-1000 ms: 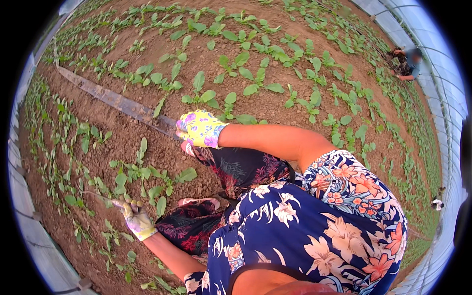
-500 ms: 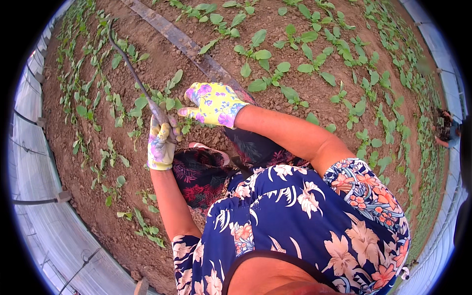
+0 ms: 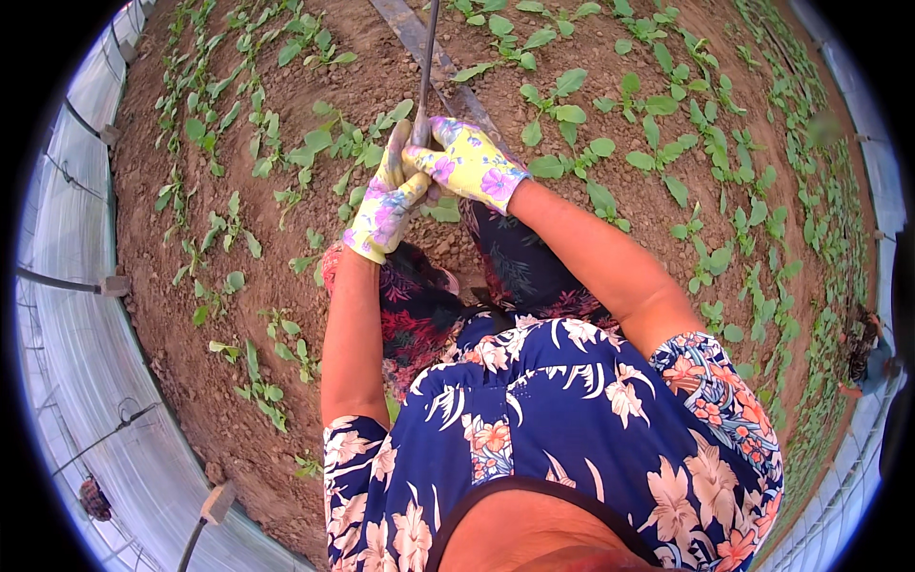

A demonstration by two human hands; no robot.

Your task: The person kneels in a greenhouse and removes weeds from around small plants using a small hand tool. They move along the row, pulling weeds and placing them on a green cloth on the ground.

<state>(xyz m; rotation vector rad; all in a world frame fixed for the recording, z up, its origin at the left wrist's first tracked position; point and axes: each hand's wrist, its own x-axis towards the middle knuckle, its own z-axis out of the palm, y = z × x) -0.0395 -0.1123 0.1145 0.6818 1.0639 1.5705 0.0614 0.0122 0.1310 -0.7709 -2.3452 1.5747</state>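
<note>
In yellow floral gloves, my left hand (image 3: pixel 383 205) and my right hand (image 3: pixel 469 164) meet in front of my knees. Between them is the handle of a hand hoe (image 3: pixel 428 71), its thin dark metal neck pointing straight away from me past the upper edge; the blade is out of view. My left fingers close round the lower handle, and my right fingers wrap it from the other side. Leafy green seedlings (image 3: pixel 357 143) grow just left of the gloves, and more seedlings (image 3: pixel 562 100) stand to the right.
A flat dark strip (image 3: pixel 405 29) lies on the brown soil (image 3: pixel 286 181) ahead. Plastic greenhouse walls (image 3: pixel 71 334) curve along both sides, with a block (image 3: pixel 114 286) at the left wall's foot. Another person (image 3: pixel 872 357) is at the far right among dense plants.
My left hand has swung up and right with the hand hoe, which turned from slanting left to pointing straight ahead. My right hand, free before, has come onto the handle.
</note>
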